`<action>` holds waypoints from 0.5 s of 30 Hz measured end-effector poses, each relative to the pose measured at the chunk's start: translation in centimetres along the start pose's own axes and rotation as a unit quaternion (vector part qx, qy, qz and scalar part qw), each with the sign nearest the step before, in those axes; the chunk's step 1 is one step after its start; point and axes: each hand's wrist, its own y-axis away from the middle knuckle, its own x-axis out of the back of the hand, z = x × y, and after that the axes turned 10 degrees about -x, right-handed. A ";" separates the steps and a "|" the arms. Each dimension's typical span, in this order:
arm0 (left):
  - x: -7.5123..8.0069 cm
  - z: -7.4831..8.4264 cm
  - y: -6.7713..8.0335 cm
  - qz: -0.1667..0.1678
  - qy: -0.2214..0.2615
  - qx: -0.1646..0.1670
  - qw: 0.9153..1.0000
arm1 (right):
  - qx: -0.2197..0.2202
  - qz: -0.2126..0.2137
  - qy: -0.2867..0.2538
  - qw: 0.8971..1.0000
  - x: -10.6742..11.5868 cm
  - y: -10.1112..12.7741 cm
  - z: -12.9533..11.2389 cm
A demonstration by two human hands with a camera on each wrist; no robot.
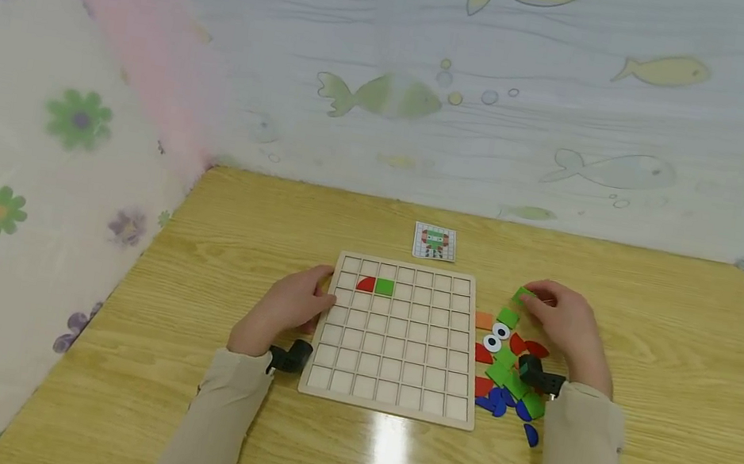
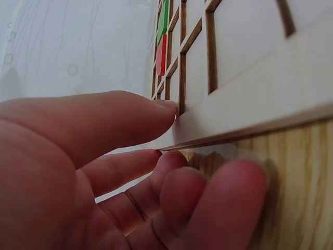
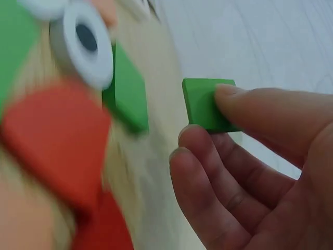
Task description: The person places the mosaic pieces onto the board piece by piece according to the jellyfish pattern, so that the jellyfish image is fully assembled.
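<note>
A square wooden grid board (image 1: pixel 386 411) lies on the table, with a red quarter-circle tile (image 1: pixel 366 285) and a green square tile (image 1: pixel 384 288) in neighbouring cells of its second row. At the board's left edge, my left hand (image 1: pixel 289 304) holds the rim, thumb on top and the other fingers curled against the side. My right hand (image 1: pixel 563 325) pinches another green square tile (image 3: pixel 203 101) between thumb and fingers, raised off the table. Beneath and beside that hand is a loose pile of tiles: green squares (image 1: pixel 508 316), red pieces (image 1: pixel 536 349), blue pieces (image 1: pixel 531 435) and round eye pieces (image 1: pixel 492 342).
Behind the board lies a small pattern card (image 1: pixel 434 242) with a figure printed on a grid. An orange tile (image 1: pixel 484 321) lies by the board's right edge. The wooden table (image 1: pixel 692 408) meets a fish-print covering (image 1: pixel 385 146) at its back.
</note>
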 end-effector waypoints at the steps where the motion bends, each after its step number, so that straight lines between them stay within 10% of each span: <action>1: 0.1 0.1 0.0 -0.001 -0.002 -0.001 1.000 | 0.004 -0.002 -0.005 1.000 -0.2 -0.1 -0.3; 15: 0.0 -0.1 -0.2 -0.006 -0.003 -0.001 1.000 | 0.069 -0.074 -0.036 0.994 -4.3 -0.5 -5.8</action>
